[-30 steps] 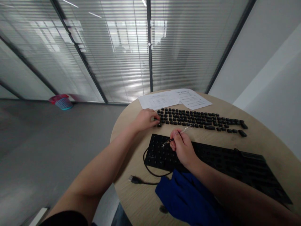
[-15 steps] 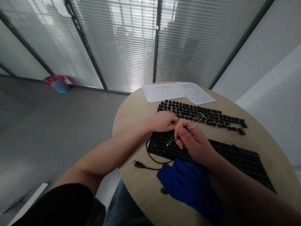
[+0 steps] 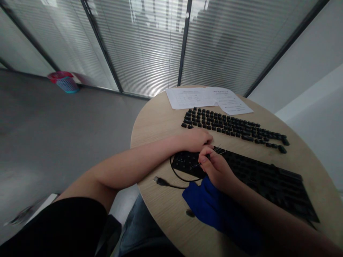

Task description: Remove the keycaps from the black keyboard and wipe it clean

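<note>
Right hand (image 3: 215,166) pinches wire tool (image 3: 220,149); left hand (image 3: 197,139), can't tell. Keys (image 3: 228,127) rowed toward far edge of bench (image 3: 150,119), probably keeping order.

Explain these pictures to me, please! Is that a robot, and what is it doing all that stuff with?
There's no robot here: these are a person's two bare hands. The camera is worn on the person's head, looking forward and down. On the round, pale wooden table lies a long black keyboard with a thin black cable. Beyond it are rows of small black keycaps, then white printed papers. Nearer the person is a crumpled blue cloth. The right hand holds a slim tool with thin wire loops. The left hand is right beside it; I can't tell whether it holds anything.
</note>
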Tool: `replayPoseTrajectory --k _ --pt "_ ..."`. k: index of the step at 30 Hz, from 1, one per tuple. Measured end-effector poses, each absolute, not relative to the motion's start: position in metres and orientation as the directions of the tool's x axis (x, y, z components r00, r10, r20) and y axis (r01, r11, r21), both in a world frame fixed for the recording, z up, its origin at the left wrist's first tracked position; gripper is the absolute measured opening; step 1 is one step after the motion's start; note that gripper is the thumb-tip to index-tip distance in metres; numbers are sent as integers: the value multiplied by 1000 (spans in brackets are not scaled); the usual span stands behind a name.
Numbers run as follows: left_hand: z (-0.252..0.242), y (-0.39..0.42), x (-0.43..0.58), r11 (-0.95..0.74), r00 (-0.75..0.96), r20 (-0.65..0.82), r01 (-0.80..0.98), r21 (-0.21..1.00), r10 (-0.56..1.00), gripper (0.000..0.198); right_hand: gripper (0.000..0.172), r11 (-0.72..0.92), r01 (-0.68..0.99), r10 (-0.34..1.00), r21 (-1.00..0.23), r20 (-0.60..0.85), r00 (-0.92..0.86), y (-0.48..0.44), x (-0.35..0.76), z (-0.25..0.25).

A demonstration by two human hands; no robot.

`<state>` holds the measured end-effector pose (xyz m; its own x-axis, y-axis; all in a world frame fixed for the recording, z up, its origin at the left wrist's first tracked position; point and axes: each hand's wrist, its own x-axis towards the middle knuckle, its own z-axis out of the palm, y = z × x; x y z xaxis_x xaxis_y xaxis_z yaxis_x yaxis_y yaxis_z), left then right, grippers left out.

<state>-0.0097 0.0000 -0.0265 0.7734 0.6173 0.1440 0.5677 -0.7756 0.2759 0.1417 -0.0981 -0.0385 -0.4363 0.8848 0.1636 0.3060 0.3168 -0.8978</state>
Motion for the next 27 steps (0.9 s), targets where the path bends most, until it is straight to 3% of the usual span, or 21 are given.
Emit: replayPoseTrajectory --k 7,12,18,27 --pt "-30 3 -8 -778 773 142 578 247 619 27 19 415 422 843 -806 167 -511 -101 140 -32" --pt "-30 1 -8 -776 768 150 580 246 622 27 19 436 410 825 -801 173 -538 -103 140 -30" --pt "-30 -1 -8 -771 759 162 588 246 630 28 20 541 449 773 -711 211 -598 -106 139 -28" --pt "-28 -3 -8 -763 751 146 614 205 644 30 22 541 389 788 -746 287 -544 -108 144 -35"
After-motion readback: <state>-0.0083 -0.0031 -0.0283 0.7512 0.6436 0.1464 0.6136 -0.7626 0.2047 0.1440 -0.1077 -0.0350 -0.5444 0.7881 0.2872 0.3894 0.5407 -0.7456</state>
